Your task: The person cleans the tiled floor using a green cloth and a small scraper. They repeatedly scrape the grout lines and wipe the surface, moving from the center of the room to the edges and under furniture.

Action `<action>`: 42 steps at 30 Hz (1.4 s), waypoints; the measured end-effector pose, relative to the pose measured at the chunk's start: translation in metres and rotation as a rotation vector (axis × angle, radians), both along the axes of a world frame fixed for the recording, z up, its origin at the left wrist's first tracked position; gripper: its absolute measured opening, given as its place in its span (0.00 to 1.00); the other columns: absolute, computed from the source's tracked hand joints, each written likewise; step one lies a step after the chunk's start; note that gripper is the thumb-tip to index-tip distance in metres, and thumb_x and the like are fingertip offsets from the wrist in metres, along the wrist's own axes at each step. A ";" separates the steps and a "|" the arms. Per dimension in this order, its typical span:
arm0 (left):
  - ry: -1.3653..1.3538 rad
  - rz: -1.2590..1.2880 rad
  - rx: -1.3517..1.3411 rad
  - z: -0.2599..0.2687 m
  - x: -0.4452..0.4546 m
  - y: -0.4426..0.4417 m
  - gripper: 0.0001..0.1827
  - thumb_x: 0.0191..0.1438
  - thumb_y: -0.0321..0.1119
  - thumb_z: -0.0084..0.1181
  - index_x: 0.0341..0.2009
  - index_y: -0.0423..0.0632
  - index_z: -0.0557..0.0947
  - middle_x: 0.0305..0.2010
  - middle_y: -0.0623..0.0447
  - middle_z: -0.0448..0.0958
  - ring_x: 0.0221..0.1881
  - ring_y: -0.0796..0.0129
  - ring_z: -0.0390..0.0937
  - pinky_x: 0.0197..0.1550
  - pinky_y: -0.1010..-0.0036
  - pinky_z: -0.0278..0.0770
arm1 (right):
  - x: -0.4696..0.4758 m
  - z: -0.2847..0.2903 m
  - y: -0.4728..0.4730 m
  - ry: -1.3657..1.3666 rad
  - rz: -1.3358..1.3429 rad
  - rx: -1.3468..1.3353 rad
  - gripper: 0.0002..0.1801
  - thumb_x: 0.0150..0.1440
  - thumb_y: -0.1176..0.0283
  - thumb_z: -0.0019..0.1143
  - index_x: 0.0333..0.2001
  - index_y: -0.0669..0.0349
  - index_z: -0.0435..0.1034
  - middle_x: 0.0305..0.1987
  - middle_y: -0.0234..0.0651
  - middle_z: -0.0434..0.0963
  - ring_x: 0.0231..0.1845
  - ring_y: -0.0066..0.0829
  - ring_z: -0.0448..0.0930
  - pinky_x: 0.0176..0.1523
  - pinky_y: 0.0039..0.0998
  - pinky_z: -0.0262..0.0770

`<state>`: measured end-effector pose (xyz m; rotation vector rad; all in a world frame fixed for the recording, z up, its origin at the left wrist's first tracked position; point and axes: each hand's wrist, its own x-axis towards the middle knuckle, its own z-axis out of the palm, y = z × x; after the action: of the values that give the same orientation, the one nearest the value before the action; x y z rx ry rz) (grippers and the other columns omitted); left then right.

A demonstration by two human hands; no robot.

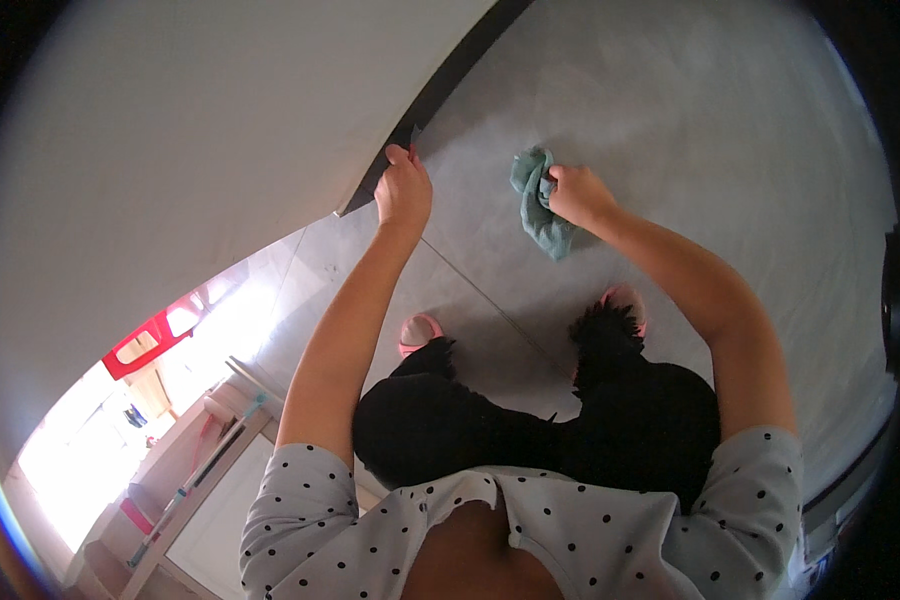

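My left hand (405,191) is closed around a small red-handled scraper (414,142), most of its handle hidden by the fingers. Its thin grey blade is at the lower edge of the dark baseboard (450,75), close to the wall's corner; whether it touches cannot be told. In my right hand (581,196) is a crumpled green cloth (544,229), pinched near its middle. The cloth hangs low over or rests on the grey tiled floor (682,127).
A pale wall (195,127) rises on the left and ends at a corner. My feet in pink sandals (421,334) are on either side of a floor joint. Beyond the corner are a red plastic item (148,346) and a long-handled pole (195,480) by a white-framed panel.
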<state>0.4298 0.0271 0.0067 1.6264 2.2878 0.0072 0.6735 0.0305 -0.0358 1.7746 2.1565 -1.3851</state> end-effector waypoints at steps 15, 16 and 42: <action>0.400 -0.229 -0.301 0.005 0.008 0.024 0.08 0.53 0.28 0.44 0.35 0.38 0.64 0.30 0.39 0.77 0.33 0.54 0.79 0.33 0.66 0.78 | -0.005 0.002 0.004 0.013 0.001 -0.035 0.14 0.44 0.70 0.46 0.34 0.62 0.72 0.31 0.50 0.76 0.34 0.48 0.77 0.40 0.42 0.73; 0.388 -0.213 -0.308 0.003 0.009 0.024 0.08 0.53 0.28 0.44 0.35 0.38 0.64 0.30 0.39 0.77 0.33 0.54 0.78 0.33 0.66 0.78 | -0.004 -0.001 0.003 0.015 -0.001 -0.030 0.14 0.44 0.70 0.46 0.34 0.62 0.72 0.31 0.50 0.76 0.33 0.48 0.77 0.40 0.42 0.73; -0.234 0.178 -0.267 0.018 -0.050 -0.047 0.10 0.56 0.34 0.42 0.40 0.42 0.67 0.30 0.46 0.73 0.28 0.63 0.74 0.28 0.70 0.70 | -0.031 0.022 -0.007 -0.078 0.279 0.117 0.13 0.52 0.72 0.38 0.41 0.66 0.61 0.28 0.51 0.74 0.31 0.47 0.77 0.33 0.42 0.74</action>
<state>0.3798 -0.0201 0.0250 1.2192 2.1405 -0.0596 0.6421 0.0235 -0.0139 1.4594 2.3736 -1.1304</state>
